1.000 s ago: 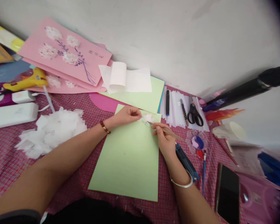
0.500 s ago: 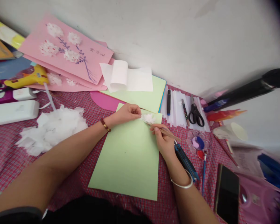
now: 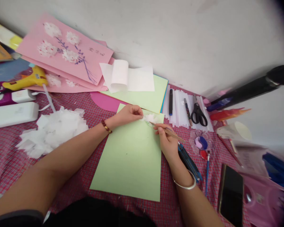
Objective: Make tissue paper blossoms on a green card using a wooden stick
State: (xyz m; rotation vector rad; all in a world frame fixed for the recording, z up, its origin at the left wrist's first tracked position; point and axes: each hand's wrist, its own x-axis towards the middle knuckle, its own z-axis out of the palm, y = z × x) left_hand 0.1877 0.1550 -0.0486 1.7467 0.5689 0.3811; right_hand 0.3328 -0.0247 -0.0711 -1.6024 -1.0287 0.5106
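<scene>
At the far right corner of the pale green paper sheet (image 3: 130,157), we are pinching a small white fluffy tissue tuft (image 3: 149,118) with the fingers of our left hand (image 3: 129,114), pressed together on its left edge so that it is resting on the sheet. Just to the right and a little nearer to us, our right hand (image 3: 167,142) is closing around a thin wooden stick (image 3: 167,131), fingers pressed together on the shaft as on a pen. We are pointing the stick's long axis up and to the left, its tip touching the near right side of the tuft, its tail slanting down to the right over the red checked cloth (image 3: 11,164). So the tuft is lying between our two hands, the left one on it, the right reaching it only through the stick. Well apart to the left, a heap of white tissue scraps (image 3: 52,130) is lying on the cloth; black-handled scissors (image 3: 198,114) are lying to the right.
</scene>
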